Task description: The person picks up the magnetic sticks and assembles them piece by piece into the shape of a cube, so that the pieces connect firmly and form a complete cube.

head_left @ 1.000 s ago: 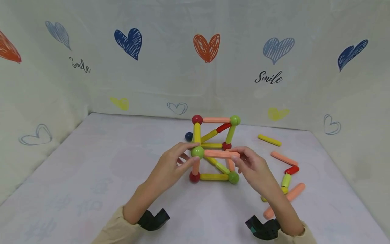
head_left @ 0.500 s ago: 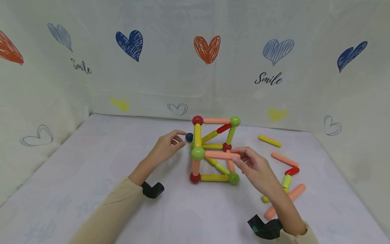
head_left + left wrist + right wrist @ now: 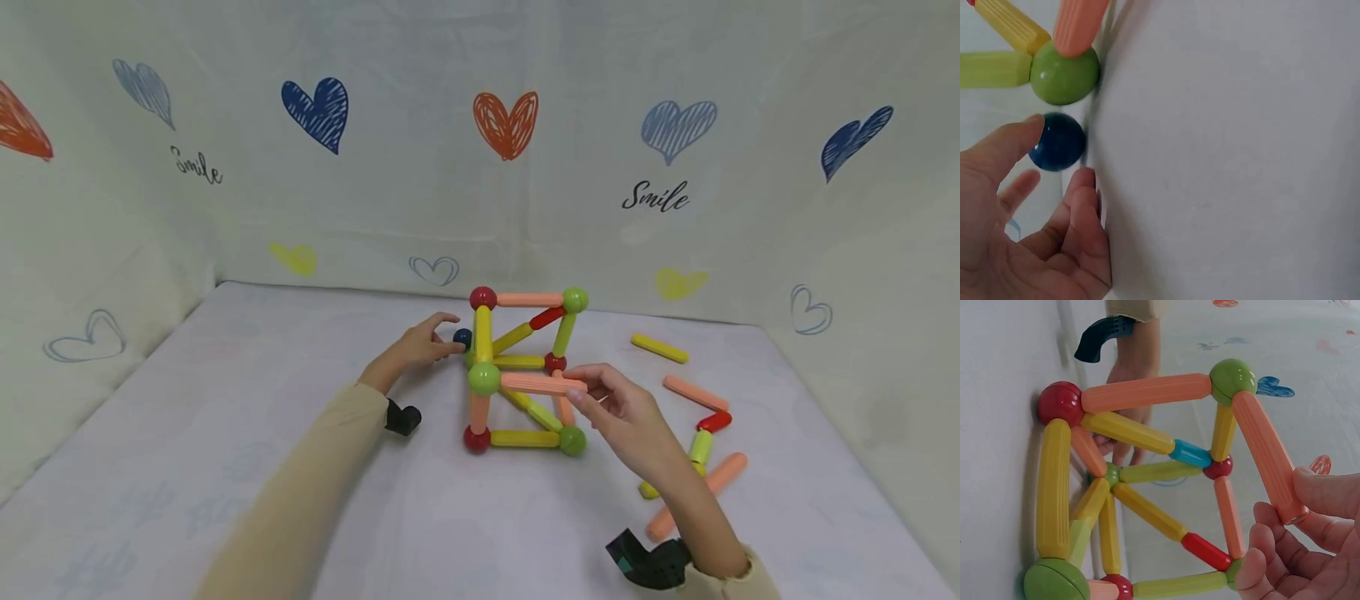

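My right hand [image 3: 628,425] pinches the free end of a salmon building stick [image 3: 1265,447] between thumb and fingers. The stick's other end joins a green ball [image 3: 1233,381] at an upper corner of a frame of sticks and balls. Left of that frame, my left hand [image 3: 417,346] reaches around a loose dark blue ball [image 3: 1058,142]. Its thumb overlaps the ball's edge in the left wrist view, while the fingers are spread apart below it. Just past the blue ball is a green corner ball [image 3: 1065,74] of the frame.
Loose pieces lie at the right: a yellow stick [image 3: 659,348], a salmon stick [image 3: 695,392], a red piece [image 3: 714,422], a light green piece [image 3: 701,447] and a thicker salmon stick [image 3: 726,475] under my right forearm. A white cloth backdrop [image 3: 420,200] rises behind the table.
My left hand has let go of the frame's green upper ball and moved left and back to the dark blue ball. The right hand keeps its pinch on the salmon stick.
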`<state>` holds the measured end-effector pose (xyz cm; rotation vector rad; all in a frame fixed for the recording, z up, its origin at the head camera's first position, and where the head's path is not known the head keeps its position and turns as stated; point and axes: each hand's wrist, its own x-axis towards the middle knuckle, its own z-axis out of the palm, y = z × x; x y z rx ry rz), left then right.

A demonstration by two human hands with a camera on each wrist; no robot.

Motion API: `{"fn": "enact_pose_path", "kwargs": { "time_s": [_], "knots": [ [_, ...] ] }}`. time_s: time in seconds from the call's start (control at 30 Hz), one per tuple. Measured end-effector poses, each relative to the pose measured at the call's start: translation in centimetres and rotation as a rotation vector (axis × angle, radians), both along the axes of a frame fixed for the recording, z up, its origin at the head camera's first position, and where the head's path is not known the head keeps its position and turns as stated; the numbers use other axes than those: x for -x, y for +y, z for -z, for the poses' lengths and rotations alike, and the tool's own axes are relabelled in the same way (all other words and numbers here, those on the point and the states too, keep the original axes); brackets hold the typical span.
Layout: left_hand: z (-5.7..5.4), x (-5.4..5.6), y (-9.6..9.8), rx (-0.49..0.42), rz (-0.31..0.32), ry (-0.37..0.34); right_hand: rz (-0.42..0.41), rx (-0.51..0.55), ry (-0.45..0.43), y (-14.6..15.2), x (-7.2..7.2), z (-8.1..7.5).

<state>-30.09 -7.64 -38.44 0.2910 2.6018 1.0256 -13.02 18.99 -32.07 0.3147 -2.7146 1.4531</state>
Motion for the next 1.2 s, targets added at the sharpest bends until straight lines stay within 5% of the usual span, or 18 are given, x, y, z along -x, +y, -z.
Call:
{"fn": "enact_pose_path", "kwargs": {
  "time_s": [0.27, 0.47, 0.7, 0.9, 1.2],
  "knots": [
    [-0.2, 0.3, 0.4, 0.04, 0.088, 0.031, -0.005, 0.0, 0.006, 0.0, 0.0, 0.1],
    [-0.1, 0.2, 0.9, 0.107, 0.08, 0.054, 0.002, -0.002, -0.012, 0.0, 0.0, 0.1],
    [0.0, -0.6, 0.1, 0.039, 0.03, 0.117, 0.004, -0.008, -0.007, 0.0, 0.0, 0.1],
    [-1.0, -3.2, -1.6, -0.061, 0.067, 0.138, -0.003, -0.018, 0.016, 0.0, 0.0, 0.2],
    [-2.5, -9.5, -4.2, -0.119, 0.113, 0.135, -0.007, -0.023, 0.035, 0.0, -0.1, 0.0]
  ]
}}
